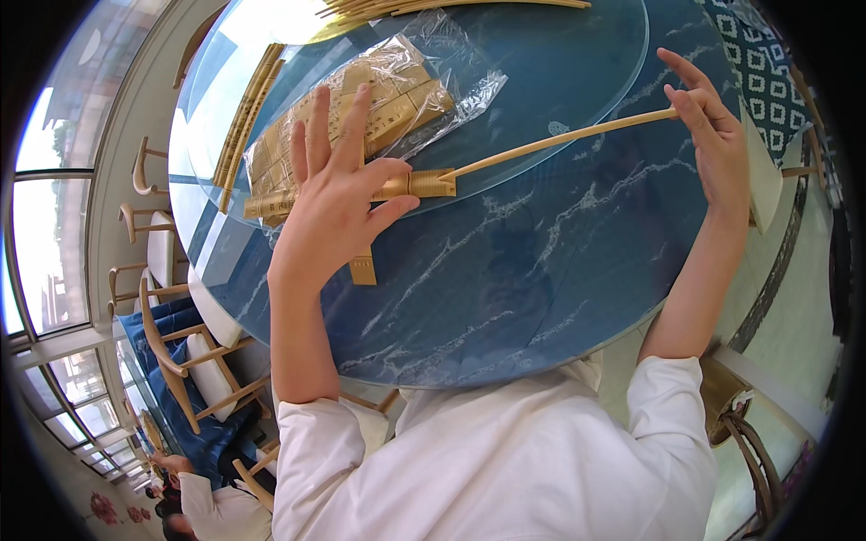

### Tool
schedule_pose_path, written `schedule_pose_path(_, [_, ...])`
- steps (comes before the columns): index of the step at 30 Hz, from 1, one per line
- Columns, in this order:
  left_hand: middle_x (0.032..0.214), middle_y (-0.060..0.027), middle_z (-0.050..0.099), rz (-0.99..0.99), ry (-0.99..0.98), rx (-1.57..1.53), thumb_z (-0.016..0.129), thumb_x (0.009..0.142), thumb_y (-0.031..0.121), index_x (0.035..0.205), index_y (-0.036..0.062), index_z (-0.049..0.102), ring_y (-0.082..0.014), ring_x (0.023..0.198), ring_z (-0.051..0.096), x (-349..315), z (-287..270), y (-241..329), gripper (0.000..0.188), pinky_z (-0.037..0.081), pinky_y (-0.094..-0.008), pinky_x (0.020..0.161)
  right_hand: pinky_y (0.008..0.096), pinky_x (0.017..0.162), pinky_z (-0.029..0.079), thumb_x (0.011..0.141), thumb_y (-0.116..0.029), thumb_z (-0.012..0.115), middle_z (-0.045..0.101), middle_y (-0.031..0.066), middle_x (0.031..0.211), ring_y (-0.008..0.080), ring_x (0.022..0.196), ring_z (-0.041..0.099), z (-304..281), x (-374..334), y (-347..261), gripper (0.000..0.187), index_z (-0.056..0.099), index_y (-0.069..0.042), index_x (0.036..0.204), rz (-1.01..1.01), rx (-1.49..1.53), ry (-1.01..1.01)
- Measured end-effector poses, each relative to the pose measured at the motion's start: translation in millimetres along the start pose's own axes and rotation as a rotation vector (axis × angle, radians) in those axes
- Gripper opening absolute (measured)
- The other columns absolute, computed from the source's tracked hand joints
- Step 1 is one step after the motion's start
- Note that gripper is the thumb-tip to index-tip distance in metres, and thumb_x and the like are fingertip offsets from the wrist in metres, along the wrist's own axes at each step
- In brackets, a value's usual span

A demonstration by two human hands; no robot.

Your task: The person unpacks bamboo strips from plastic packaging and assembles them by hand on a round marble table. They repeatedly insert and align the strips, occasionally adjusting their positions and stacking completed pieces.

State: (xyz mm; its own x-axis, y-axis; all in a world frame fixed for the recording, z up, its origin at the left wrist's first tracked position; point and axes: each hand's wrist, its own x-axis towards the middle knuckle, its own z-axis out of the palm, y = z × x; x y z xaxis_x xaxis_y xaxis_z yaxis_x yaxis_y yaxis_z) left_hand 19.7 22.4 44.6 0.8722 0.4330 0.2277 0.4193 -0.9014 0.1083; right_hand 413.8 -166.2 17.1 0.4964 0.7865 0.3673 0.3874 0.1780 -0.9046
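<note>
My left hand (338,180) lies over a gold paper chopstick sleeve (433,184), thumb and index finger closed around it, the other fingers stretched out. From the sleeve's right end a long pale wooden chopstick (559,140) runs up to the right. My right hand (713,131) pinches its far end between thumb and fingers. I cannot tell whether one stick or two lie together there. Below my left palm a flat gold paper strip (363,270) sticks out. Just beyond my left hand lies a clear plastic bag (478,95) with stacked gold paper sleeves (397,104).
Several bare chopsticks (469,6) lie at the far edge of the glass turntable (595,68). Some gold-sleeved chopsticks (251,117) rest at its left. The round table is dark blue marble (505,279). Wooden chairs (194,361) and another person (212,500) are at the left.
</note>
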Motion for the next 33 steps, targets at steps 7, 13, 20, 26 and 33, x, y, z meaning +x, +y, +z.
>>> schedule_pose_path(7, [0.177,-0.0082,0.025,-0.012,0.025,-0.031,0.089,0.081,0.039,0.095,0.0188,0.08,-0.0378,0.165,0.003,0.7,5.3,-2.5,0.026,0.006,-0.0585,0.13,0.0308,0.103,0.035,0.098,-0.037,0.077,0.061,0.0128,0.151,0.0145,0.127,0.055,5.7,-25.9,0.7,0.038,0.071,-0.007,0.075,0.154,0.002,0.006])
schedule_pose_path(13, [0.175,-0.0135,0.025,-0.012,-0.004,-0.062,0.085,0.087,0.039,0.099,0.014,0.08,-0.0411,0.164,0.002,-0.6,3.2,-2.7,0.028,0.005,-0.0572,0.13,0.0293,0.1,0.036,0.099,-0.033,0.077,0.056,0.0164,0.156,0.0152,0.134,0.053,14.8,-34.6,3.3,0.031,0.075,-0.006,0.083,0.194,0.094,-0.102])
schedule_pose_path(20, [0.174,-0.0132,0.029,0.008,0.018,-0.074,0.084,0.088,0.04,0.102,0.014,0.083,-0.0404,0.164,0.003,-2.7,7.2,-5.6,0.029,0.007,-0.0559,0.131,0.0253,0.09,0.037,0.098,-0.026,0.077,0.052,0.0173,0.159,0.0089,0.128,0.054,11.9,-40.2,7.0,0.023,0.078,-0.004,0.093,0.242,0.218,-0.143])
schedule_pose_path(26, [0.174,-0.0116,0.03,0.03,0.033,-0.118,0.084,0.089,0.038,0.101,0.0134,0.081,-0.0401,0.164,0.004,-4.6,11.1,-12.5,0.027,0.009,-0.0563,0.131,0.031,0.104,0.038,0.097,-0.023,0.077,0.046,0.0181,0.164,0.0138,0.136,0.051,14.2,-44.8,7.1,0.019,0.079,-0.004,0.094,0.222,0.014,-0.188])
schedule_pose_path(33, [0.173,-0.011,0.031,0.036,-0.001,-0.129,0.085,0.088,0.037,0.098,0.0134,0.077,-0.0385,0.164,0.006,-3.6,10.4,-11.7,0.027,0.012,-0.0565,0.13,0.0466,0.128,0.021,0.097,-0.022,0.076,0.037,0.0174,0.17,0.0264,0.161,0.026,15.4,-48.4,-1.9,0.019,0.079,-0.005,0.092,0.195,0.084,-0.3])
